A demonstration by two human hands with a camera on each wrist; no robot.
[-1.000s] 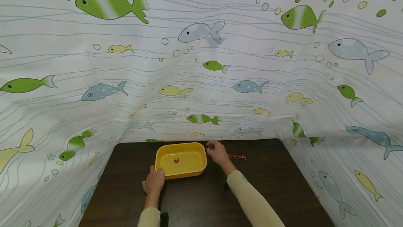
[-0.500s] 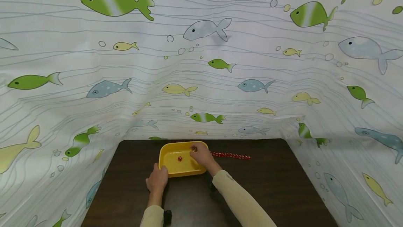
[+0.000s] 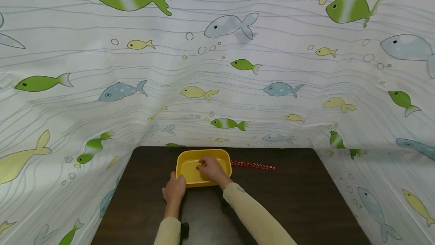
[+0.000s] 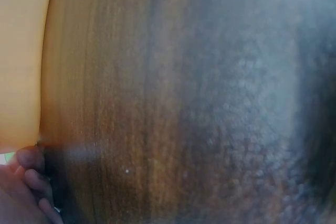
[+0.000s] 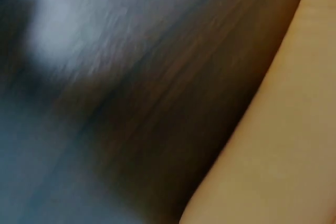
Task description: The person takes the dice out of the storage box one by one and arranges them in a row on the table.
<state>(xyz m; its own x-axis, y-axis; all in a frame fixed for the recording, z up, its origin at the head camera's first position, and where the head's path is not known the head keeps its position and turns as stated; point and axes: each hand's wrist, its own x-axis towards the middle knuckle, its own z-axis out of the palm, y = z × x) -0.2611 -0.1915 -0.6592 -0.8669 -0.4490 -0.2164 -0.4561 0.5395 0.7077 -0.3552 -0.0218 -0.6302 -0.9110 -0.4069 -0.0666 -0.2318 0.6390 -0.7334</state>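
Observation:
A yellow plastic tray (image 3: 185,185) lies near the far edge of the table. My left hand (image 3: 174,189) grips its near left corner, thumb at the rim and fingers along the outer side. Inside the tray is a red die (image 3: 198,167) with pale spots. My right hand (image 3: 212,170) reaches in over the near right side, fingers bent and fingertips right at the die; I cannot tell if they pinch it. In the left wrist view, part of the left hand (image 4: 34,184) shows at the lower left corner; the right wrist view shows mostly sleeve and table.
A row of several red dice (image 3: 253,165) runs rightward from the tray's right side on the dark wooden table (image 3: 289,199). A white cloth (image 3: 217,82) printed with fish hangs behind and along both sides of the table.
My right hand has moved left from the near end of the dice row, over the tray's rim, to the die inside. The left hand keeps its grip on the tray. The head view has shifted slightly.

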